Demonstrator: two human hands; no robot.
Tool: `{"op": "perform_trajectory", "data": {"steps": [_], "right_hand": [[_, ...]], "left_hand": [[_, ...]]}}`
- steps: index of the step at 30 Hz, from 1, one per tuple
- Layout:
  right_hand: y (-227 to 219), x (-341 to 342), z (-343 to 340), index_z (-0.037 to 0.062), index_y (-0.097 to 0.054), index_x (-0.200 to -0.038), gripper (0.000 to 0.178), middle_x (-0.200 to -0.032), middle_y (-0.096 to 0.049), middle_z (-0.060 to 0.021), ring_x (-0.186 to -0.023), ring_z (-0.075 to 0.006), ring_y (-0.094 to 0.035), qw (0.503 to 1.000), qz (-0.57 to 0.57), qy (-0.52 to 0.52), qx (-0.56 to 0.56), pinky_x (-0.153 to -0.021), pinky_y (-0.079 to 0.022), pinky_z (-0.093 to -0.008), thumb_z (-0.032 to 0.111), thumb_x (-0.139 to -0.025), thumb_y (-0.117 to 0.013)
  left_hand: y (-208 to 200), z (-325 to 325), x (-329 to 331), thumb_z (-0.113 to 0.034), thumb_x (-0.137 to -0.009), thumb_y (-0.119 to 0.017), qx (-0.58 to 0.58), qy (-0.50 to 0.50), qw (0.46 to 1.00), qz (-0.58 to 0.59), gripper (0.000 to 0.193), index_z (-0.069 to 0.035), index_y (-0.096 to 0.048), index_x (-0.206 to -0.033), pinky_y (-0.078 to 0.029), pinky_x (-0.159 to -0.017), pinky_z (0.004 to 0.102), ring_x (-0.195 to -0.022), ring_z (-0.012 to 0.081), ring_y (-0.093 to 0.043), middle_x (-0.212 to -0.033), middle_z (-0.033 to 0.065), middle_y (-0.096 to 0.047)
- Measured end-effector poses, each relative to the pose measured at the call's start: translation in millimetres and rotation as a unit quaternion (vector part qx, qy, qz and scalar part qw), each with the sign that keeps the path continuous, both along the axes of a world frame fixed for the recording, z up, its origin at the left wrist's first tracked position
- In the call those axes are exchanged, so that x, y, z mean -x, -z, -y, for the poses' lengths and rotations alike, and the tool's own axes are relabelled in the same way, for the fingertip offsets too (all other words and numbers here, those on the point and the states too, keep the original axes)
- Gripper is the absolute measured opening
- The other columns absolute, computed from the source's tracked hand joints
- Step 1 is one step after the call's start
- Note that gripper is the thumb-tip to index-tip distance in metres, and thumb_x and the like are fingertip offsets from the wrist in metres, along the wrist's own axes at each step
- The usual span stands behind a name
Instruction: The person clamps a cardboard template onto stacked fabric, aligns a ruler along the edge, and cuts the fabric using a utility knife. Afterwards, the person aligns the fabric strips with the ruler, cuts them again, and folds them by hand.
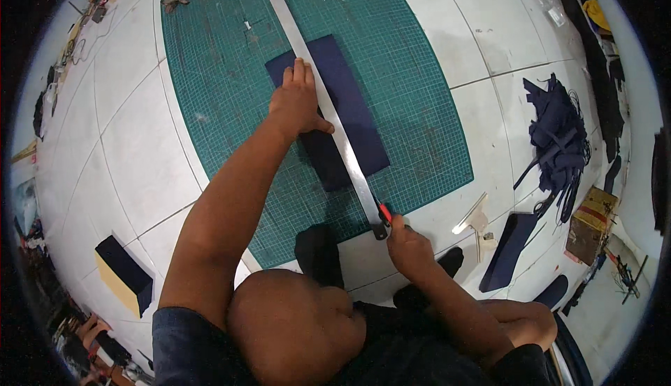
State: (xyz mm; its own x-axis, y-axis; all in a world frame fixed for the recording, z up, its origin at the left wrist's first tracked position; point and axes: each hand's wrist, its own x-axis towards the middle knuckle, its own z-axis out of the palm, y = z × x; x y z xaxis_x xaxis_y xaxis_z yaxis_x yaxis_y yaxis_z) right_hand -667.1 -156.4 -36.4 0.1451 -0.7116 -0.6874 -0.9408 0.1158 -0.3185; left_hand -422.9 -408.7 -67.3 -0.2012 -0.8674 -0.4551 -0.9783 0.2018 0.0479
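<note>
A long metal ruler (pixel 344 146) lies aslant across a folded piece of dark navy fabric (pixel 355 110) on a green cutting mat (pixel 398 50). Flat on the ruler and the fabric's left part rests my left hand (pixel 296 106), its fingers stretched out and the thumb apart, pressing on the ruler. My right hand (pixel 411 252) is closed round a red utility knife (pixel 385 212) beside the ruler's near end, close to the mat's near edge. The knife's blade is too small to make out.
Navy fabric scraps (pixel 558 131) are heaped on the tiles at right. Near them are a folded navy piece (pixel 508 253), a pale scraper-like tool (pixel 477 222) and a box (pixel 592 225). A navy and tan piece (pixel 126 274) lies at left. A small grey object (pixel 175 1) sits on the mat's far-left corner.
</note>
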Motion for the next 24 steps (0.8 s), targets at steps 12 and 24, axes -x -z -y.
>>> {"op": "perform_trajectory", "data": {"steps": [12,24], "right_hand": [[-12,-63,151,0.0007,-0.041,-0.109,0.026,-0.086,-0.065,-0.0297,-0.082,-0.0487,-0.066,0.988,0.073,0.052,0.127,-0.073,-0.051,-0.0571,0.018,-0.094,-0.053],[18,-159,277,-0.0009,-0.046,-0.115,0.033,-0.110,-0.065,-0.0291,-0.107,-0.0454,-0.063,0.986,0.057,0.078,0.136,-0.092,-0.049,-0.0545,0.027,-0.097,-0.048]], "left_hand": [[4,-6,-6,-0.061,-0.053,-0.089,0.009,-0.009,1.000,-0.018,0.140,0.009,-0.017,-0.150,-0.042,-0.111,0.0404,-0.146,0.0396,-0.023,-0.159,0.0234,-0.017],[29,-7,-21,-0.059,-0.053,-0.089,0.010,0.023,0.997,-0.067,0.138,0.004,-0.018,-0.153,-0.038,-0.113,0.0459,-0.146,0.0410,-0.022,-0.160,0.0247,-0.014]]}}
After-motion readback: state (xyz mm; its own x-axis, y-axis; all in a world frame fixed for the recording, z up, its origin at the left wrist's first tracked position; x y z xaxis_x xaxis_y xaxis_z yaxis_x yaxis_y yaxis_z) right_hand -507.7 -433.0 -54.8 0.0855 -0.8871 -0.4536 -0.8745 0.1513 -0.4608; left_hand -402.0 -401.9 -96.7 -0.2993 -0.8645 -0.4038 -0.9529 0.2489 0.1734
